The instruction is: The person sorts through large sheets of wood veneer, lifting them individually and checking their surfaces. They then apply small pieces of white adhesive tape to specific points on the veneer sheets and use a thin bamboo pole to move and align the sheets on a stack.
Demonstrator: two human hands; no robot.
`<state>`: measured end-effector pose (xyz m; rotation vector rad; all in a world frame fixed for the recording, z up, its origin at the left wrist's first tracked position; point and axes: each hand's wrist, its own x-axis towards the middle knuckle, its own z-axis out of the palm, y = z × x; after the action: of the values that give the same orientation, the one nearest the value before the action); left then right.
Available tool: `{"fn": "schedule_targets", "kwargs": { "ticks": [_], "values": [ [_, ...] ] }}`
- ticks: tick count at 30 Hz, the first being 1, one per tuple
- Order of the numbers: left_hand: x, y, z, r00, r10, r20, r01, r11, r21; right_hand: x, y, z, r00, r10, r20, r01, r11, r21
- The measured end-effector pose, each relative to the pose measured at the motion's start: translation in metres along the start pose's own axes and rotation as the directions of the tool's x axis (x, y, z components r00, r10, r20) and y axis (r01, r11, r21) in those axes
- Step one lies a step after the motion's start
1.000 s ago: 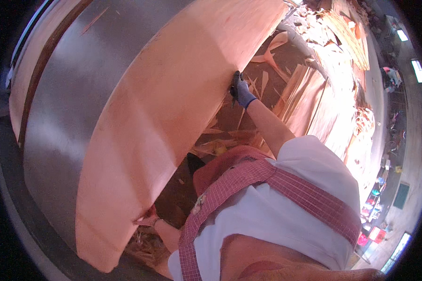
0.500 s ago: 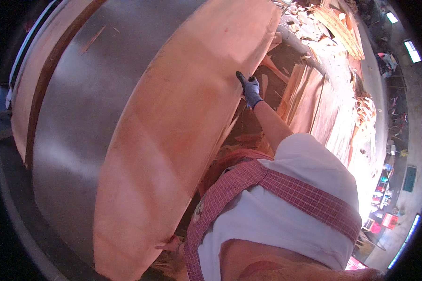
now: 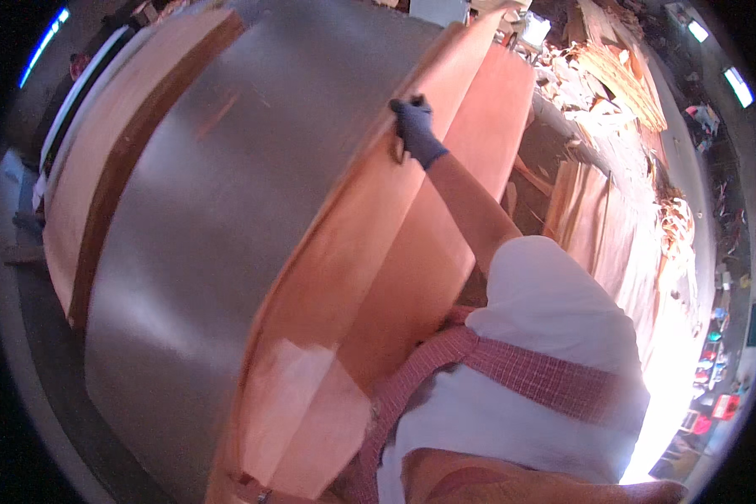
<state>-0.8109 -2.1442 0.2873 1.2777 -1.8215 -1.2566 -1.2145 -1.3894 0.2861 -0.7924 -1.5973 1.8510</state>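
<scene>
The gloved right grip (image 3: 417, 133) and the left grip (image 3: 250, 489) had travelled inward, farther from the near edge of the desk (image 3: 185, 252), while the wooden sheet (image 3: 336, 277), earlier one broad unbroken face, had come to show two long bands divided by a lengthwise line.

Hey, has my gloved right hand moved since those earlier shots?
Yes. Judged against the dark-edged wood at the left, your gloved right hand has moved leftward, nearer to it across the grey surface.
</scene>
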Motion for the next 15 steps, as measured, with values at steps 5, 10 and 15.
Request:
{"fn": "schedule_targets", "kwargs": {
  "ticks": [5,10,15],
  "values": [
    [0.183,0.094,0.106,0.988,0.150,0.029,-0.151,0.988,0.016,0.037,-0.034,0.240,0.995,-0.103,-0.010,0.104,0.987,0.122],
    [0.346,0.116,0.250,0.969,0.095,0.229,-0.108,0.993,0.044,0.110,0.029,0.386,0.987,-0.159,0.004,0.160,0.987,-0.013],
    [0.383,0.023,0.306,0.887,-0.258,0.383,0.292,0.956,-0.033,0.071,0.100,0.409,0.897,0.014,0.441,0.207,0.869,-0.449]
  ]
}}
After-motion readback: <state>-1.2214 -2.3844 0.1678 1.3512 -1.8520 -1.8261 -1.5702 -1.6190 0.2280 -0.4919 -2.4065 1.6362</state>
